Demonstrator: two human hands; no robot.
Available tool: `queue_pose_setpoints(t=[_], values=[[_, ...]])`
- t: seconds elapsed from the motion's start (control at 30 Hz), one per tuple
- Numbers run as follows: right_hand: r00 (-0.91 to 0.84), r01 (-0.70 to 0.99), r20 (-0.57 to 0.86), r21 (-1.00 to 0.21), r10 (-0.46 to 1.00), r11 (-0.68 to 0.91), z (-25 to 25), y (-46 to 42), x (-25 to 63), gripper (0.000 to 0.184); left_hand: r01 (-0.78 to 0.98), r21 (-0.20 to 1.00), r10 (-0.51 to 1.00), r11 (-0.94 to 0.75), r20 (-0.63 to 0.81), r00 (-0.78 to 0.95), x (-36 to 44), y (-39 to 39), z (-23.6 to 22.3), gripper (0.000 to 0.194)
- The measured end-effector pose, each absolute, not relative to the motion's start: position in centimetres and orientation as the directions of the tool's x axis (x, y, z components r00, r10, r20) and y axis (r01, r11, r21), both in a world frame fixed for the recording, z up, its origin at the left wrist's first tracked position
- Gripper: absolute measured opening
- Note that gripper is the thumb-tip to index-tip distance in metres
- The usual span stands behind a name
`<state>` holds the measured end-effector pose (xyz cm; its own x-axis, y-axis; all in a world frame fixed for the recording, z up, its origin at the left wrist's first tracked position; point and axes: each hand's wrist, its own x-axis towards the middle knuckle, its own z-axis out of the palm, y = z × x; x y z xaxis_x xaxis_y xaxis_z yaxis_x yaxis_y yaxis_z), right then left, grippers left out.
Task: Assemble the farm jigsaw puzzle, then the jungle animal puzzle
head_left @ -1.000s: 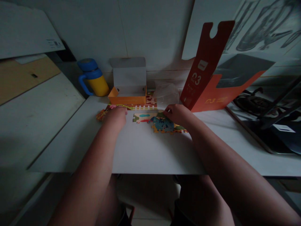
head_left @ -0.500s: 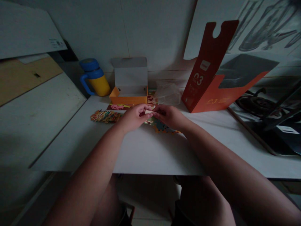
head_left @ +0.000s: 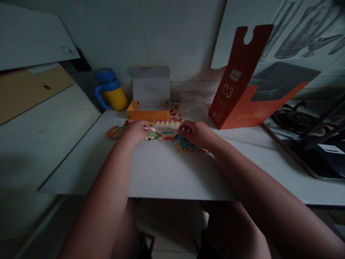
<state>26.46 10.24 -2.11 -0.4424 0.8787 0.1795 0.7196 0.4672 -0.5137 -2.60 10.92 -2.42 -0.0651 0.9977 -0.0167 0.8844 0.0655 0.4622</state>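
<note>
My left hand [head_left: 138, 131] is closed on a jigsaw piece [head_left: 150, 133] at the left end of a short strip of pieces. That piece shows green and white and lies against or over the strip [head_left: 167, 135]; I cannot tell if it is locked in. My right hand [head_left: 194, 132] hovers by the strip's right end, fingers bent and slightly apart, with nothing visible in them. Below it lie blue elephant-patterned jigsaw pieces [head_left: 184, 145], partly covered by the hand. A pile of loose jigsaw pieces [head_left: 114, 132] lies left of my left hand.
An open orange box [head_left: 148, 114] stands behind on a printed picture sheet [head_left: 176, 113]. Beside it are a clear plastic bag [head_left: 193, 107] and a blue and yellow flask [head_left: 115, 98]. A tall orange carton [head_left: 237, 108] and a black stove [head_left: 309, 144] occupy the right.
My left hand went from the loose pile to the middle, where both hands met over a piece. Now they are apart again, the left at the strip's left end with a piece.
</note>
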Motion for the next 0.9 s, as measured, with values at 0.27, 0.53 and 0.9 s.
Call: queue_pose_setpoints(t=[0.27, 0.53, 0.9], values=[[-0.465, 0.727, 0.181, -0.48, 0.866, 0.491, -2.6, 10.5, 26.6, 0.022, 0.92, 0.386, 0.997, 0.062, 0.025, -0.078, -1.8, 10.6, -2.5, 0.016], [-0.486, 0.726, 0.155, -0.475, 0.86, 0.497, -2.8, 10.6, 26.6, 0.021, 0.961, 0.272, 0.997, 0.042, 0.053, -0.059, -1.9, 10.9, -3.1, 0.013], [-0.519, 0.732, 0.126, -0.444, 0.846, 0.516, -2.5, 10.4, 26.6, 0.021, 0.959, 0.283, 0.998, 0.008, 0.061, -0.026, -1.7, 10.9, -3.7, 0.034]])
